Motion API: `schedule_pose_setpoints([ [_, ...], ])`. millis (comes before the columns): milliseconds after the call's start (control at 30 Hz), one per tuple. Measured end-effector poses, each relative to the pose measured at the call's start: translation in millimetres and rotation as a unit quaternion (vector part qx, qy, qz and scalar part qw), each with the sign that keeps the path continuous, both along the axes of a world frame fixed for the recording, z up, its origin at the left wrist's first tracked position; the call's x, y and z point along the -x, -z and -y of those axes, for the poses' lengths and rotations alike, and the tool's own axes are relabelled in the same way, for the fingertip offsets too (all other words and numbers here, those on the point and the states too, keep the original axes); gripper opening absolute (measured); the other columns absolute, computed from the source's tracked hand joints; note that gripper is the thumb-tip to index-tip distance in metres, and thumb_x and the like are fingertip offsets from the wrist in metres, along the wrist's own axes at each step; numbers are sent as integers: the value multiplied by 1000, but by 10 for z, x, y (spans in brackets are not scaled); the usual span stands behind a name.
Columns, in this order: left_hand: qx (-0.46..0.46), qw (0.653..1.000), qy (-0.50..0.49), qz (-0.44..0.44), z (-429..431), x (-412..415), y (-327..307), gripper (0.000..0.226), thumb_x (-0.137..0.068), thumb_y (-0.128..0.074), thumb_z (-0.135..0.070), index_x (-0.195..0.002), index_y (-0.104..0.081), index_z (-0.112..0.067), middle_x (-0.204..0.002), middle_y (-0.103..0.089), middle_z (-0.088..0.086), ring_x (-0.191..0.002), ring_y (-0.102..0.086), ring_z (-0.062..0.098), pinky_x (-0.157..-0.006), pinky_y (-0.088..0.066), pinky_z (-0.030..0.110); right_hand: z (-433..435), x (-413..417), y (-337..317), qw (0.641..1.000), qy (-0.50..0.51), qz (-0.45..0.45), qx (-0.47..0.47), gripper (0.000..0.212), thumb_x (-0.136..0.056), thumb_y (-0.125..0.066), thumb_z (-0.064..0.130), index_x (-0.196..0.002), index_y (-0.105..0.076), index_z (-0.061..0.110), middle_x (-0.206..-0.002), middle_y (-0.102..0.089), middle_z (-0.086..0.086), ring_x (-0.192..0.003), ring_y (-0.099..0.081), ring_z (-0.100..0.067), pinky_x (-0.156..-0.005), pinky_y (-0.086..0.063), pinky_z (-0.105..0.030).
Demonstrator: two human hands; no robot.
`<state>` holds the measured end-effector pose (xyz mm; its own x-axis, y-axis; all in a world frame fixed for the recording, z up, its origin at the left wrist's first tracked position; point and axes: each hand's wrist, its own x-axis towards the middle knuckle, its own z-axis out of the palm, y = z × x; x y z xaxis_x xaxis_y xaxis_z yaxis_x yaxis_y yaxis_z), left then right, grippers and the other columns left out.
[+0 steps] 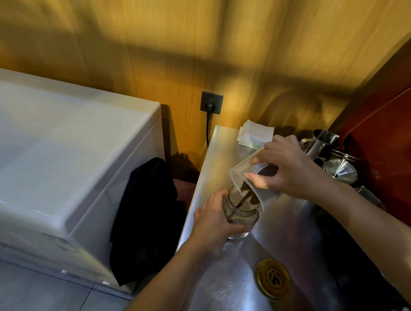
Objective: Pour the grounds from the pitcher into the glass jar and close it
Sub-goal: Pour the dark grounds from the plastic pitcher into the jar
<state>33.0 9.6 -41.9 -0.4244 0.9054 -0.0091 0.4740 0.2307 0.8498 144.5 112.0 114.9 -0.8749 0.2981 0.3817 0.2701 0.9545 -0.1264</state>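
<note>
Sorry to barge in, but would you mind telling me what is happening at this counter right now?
A person is tipping a clear plastic pitcher with the right hand, and dark grounds are streaming into a glass jar. The left hand steadies the jar on the steel counter. Some grounds remain in the pitcher. The jar is open; its gold lid lies on the counter, nearer the person.

Two bare forearms of a person, seen from above; no sleeves reach into view; the left hand [216,218] and the right hand [286,167] carry no gloves, rings, watch or bracelets that can be seen; fingernails are short and unpainted; both wrists are uncovered.
</note>
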Motion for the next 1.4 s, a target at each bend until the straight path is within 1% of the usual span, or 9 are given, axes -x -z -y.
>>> schedule_pose_setpoints([
  [133,-3,1000,-7,-3,2,-12,-6,89,-56,-85,-40,-131,-37,-32,-131,-50,-8,-123,-45,17,-105,-37,49,0,-1,1,1000,-12,-3,-11,26,-71,-75,26,-74,-67,2,-63,-45,-1,-66,-44,-25,-69,-23,-38],
  [267,-2,1000,-10,-3,3,-23,-12,89,-56,-85,-40,-130,-38,-32,-130,-51,-8,-123,-45,18,-104,-37,49,-4,-5,28,999,-17,14,-24,25,-70,-78,23,-74,-67,1,-64,-56,-12,-68,-47,-31,-69,-23,-38],
  [400,-4,1000,-9,-2,4,-23,-17,89,-56,-85,-40,-131,-38,-31,-131,-50,-8,-123,-45,18,-104,-37,49,-21,-17,36,999,-19,13,-32,27,-71,-76,25,-72,-66,0,-65,-59,-16,-68,-49,-33,-69,-25,-39],
  [667,-2,1000,-12,-4,12,-31,-9,91,-57,-85,-44,-133,-36,-30,-133,-50,-7,-125,-44,18,-105,-37,49,-10,12,62,997,-45,1,-60,30,-71,-73,28,-71,-65,-1,-65,-61,-16,-67,-52,-35,-67,-27,-39],
  [767,-1,1000,-12,-2,10,-26,-3,90,-57,-85,-43,-132,-36,-32,-132,-50,-8,-124,-44,18,-104,-37,48,-24,-5,80,996,-50,0,-70,31,-70,-67,30,-70,-65,-1,-68,-63,-17,-71,-53,-36,-68,-28,-39],
  [900,1,1000,-6,-5,4,-34,3,87,-58,-84,-44,-131,-37,-32,-132,-50,-8,-124,-43,18,-104,-37,49,-57,-17,98,998,-34,-13,-45,32,-70,-66,30,-71,-66,-2,-69,-63,-17,-73,-53,-37,-71,-26,-37],
  [1067,-3,1000,-4,-6,11,-28,12,88,-57,-81,-48,-130,-36,-33,-130,-48,-9,-124,-42,16,-104,-36,49,-54,-4,155,996,-46,-25,-74,32,-71,-66,31,-68,-64,-1,-67,-60,-16,-72,-53,-35,-71,-23,-34],
  [1133,-2,1000,-5,-5,8,-27,16,89,-56,-82,-49,-131,-35,-33,-131,-48,-9,-124,-42,16,-104,-35,48,-54,-3,162,995,-52,-21,-77,36,-73,-63,35,-70,-64,-1,-69,-62,-16,-73,-54,-36,-70,-24,-34],
  [1400,5,1000,-8,-10,1,-32,15,94,-56,-84,-47,-134,-34,-29,-134,-48,-7,-127,-41,17,-106,-35,50,-27,-22,148,993,-73,-32,-84,31,-70,-68,29,-67,-65,-2,-64,-61,-16,-69,-55,-36,-64,-31,-41],
])
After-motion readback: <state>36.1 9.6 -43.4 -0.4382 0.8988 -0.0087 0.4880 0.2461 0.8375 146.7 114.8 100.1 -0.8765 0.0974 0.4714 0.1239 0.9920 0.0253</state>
